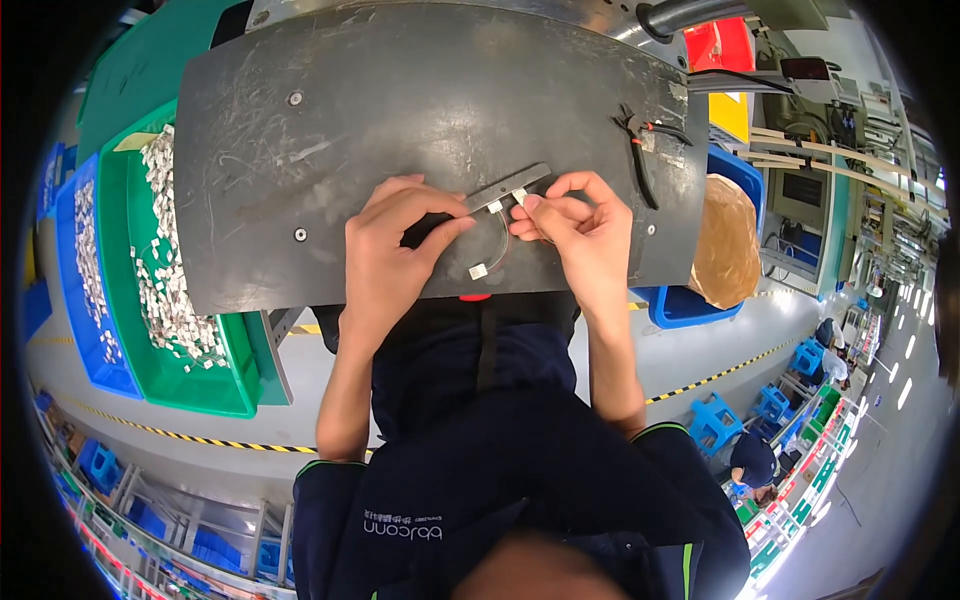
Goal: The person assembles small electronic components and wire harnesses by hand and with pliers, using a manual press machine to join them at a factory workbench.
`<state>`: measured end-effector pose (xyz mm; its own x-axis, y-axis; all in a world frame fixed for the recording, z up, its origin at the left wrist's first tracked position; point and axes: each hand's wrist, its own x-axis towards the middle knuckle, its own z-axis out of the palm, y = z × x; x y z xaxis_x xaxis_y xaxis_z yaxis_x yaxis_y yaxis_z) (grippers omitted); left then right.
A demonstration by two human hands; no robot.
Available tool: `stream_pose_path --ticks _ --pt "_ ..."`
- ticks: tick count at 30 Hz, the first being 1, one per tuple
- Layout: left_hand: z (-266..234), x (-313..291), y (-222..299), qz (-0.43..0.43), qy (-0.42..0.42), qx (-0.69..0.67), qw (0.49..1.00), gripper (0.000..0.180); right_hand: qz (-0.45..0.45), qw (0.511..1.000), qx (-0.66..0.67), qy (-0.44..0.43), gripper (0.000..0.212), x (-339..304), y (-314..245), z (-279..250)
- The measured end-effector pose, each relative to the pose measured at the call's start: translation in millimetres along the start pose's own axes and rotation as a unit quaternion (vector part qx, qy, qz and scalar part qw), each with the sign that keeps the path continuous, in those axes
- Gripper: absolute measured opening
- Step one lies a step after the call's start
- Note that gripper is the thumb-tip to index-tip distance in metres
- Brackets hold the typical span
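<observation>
A narrow grey metal bar (507, 185) lies slanted on the dark worktop in front of me. My left hand (388, 235) is closed, thumb and forefinger pinching at the bar's left end. White connectors (494, 207) sit against the bar's near side, and thin wires curve from them to a loose white connector (478, 271) on the worktop. Close to the bar's right part, my right hand (585, 222) pinches a small white wire connector (519, 196) between thumb and forefinger. Its other fingers are curled, partly hiding the wires.
Black cutting pliers (640, 150) with orange marks lie on the worktop (400, 90) to the right. A green bin (240, 370) and a blue bin (110, 375) of white connectors stand at left. Brown paper (725, 240) fills a blue crate (675, 312) at right.
</observation>
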<state>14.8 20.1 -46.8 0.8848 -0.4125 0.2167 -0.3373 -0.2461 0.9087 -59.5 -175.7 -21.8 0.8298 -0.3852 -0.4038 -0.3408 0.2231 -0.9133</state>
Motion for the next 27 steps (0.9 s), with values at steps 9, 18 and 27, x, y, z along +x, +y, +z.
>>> stream_pose_path --ticks 9,18,27 --pt "1 -1 2 0.0 0.013 0.01 1.0 0.018 -0.102 0.932 -0.313 0.154 0.017 5 -24 -5" --pt "10 0 3 0.056 0.008 0.036 0.998 0.02 -0.422 0.758 -0.488 0.095 0.031 79 -19 -103" --pt "12 9 14 0.083 -0.021 0.117 0.989 0.016 -0.342 0.846 -0.37 -0.174 0.024 57 -31 -39"
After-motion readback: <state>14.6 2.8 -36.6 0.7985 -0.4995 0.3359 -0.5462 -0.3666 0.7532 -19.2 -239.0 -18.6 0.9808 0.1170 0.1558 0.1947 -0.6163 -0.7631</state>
